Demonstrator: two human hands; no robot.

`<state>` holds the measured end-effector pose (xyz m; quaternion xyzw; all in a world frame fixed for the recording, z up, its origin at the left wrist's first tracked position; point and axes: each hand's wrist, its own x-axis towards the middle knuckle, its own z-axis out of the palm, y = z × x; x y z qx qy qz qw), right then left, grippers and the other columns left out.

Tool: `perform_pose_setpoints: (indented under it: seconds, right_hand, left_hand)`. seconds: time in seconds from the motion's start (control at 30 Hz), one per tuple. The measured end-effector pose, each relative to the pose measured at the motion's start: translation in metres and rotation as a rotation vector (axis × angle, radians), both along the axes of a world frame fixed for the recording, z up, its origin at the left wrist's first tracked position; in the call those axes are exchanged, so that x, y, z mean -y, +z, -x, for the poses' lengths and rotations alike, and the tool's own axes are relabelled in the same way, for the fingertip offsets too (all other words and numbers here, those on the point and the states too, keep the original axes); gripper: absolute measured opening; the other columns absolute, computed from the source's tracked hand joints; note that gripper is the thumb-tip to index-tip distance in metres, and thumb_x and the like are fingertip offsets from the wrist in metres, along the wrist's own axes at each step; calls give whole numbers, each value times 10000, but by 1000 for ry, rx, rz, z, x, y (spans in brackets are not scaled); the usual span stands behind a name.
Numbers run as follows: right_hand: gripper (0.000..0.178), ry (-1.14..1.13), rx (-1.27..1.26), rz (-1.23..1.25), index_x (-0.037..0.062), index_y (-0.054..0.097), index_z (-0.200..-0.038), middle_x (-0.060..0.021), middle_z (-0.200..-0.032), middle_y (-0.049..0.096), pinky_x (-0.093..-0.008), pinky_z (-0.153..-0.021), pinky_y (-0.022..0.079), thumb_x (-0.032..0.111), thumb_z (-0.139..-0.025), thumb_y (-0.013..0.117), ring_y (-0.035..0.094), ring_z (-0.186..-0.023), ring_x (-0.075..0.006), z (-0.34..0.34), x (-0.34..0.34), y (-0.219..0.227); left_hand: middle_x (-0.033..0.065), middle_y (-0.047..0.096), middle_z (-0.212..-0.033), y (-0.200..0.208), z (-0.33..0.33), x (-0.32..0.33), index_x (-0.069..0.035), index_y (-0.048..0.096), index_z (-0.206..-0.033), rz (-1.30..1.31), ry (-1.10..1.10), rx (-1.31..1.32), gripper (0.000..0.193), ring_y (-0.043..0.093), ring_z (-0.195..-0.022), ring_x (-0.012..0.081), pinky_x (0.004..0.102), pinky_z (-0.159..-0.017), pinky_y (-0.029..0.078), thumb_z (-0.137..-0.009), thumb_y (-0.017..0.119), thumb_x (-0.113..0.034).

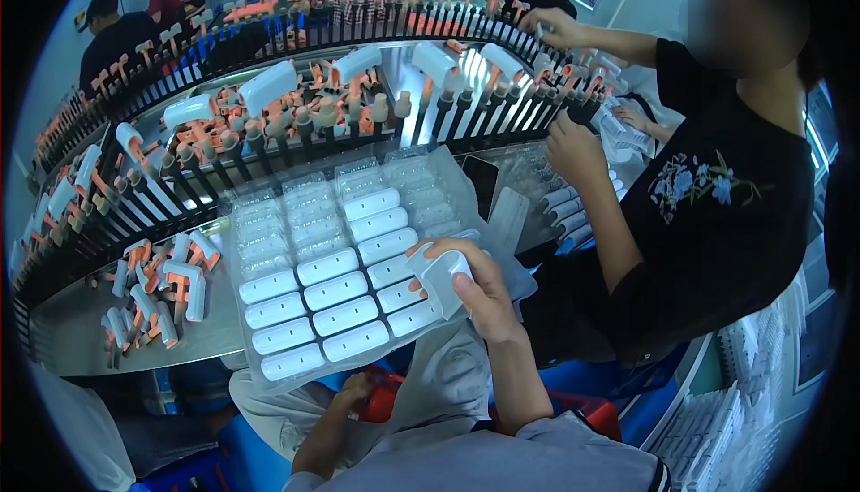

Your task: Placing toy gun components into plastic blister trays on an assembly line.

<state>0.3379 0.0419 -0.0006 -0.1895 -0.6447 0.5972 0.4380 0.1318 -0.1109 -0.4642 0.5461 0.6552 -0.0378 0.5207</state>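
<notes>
My right hand point(488, 293) clamped on white curved plastic casing point(439, 284), over clear moulded plastic tray point(315, 216) of white oblong casings point(343, 318). My left hand point(358, 391) low, past tray's near edge, grip unclear. Left of tray: white-and-orange plastic parts point(145, 301), shiny metal tabletop point(72, 322).

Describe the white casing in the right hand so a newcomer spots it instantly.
Find the clear plastic tray at centre. Over its right side, the right hand grips the white casing. Its neighbours lie flat in rows; this one is held tilted.
</notes>
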Motion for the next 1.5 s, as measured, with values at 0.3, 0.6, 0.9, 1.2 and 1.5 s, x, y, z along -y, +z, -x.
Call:
perform_pose_setpoints:
  seconds: [0.3,0.6,0.9,1.2,1.5]
  right_hand:
    - [314,21,-8,7,-4,554,-1306,-164,-1322,593,-334,-892,532,155,-1045,485,669,-1031,-201,1,1,15]
    - [311,-103,40,-108,-2,552,-1316,-115,-1192,629,-287,-877,494,159,-1051,541,638,-1006,-143,12,1,36]
    - [250,-391,282,-204,42,618,-1215,-7,-883,644,-229,-701,455,202,-1023,624,560,-787,-61,25,-44,46]
    - [354,-733,67,-48,24,620,-1202,-78,-948,664,-308,-576,562,335,-1060,530,670,-700,-156,-1,-166,38]
    - [477,-934,508,-446,41,656,-1210,-237,-1146,694,-467,-915,493,453,-987,569,658,-1083,-406,53,-202,70]
  left_hand:
    - [200,697,-1240,-20,15,-3,-123,717,-1234,-63,43,-16,468,652,-1176,376,470,-996,512,-894,651,-438]
    - [203,697,-1232,-17,19,13,-119,716,-1229,-92,19,-8,456,653,-1170,382,474,-997,512,-900,637,-424]
    - [207,699,-1224,-13,13,4,-116,715,-1224,-102,3,18,442,654,-1164,389,478,-999,512,-906,621,-408]
    - [211,700,-1215,-2,9,-7,-112,714,-1218,-126,-2,51,429,654,-1157,396,482,-1001,511,-911,606,-392]
    - [203,694,-1228,-14,8,-5,-119,717,-1204,-166,-5,38,397,648,-1161,390,473,-1014,503,-913,594,-361]
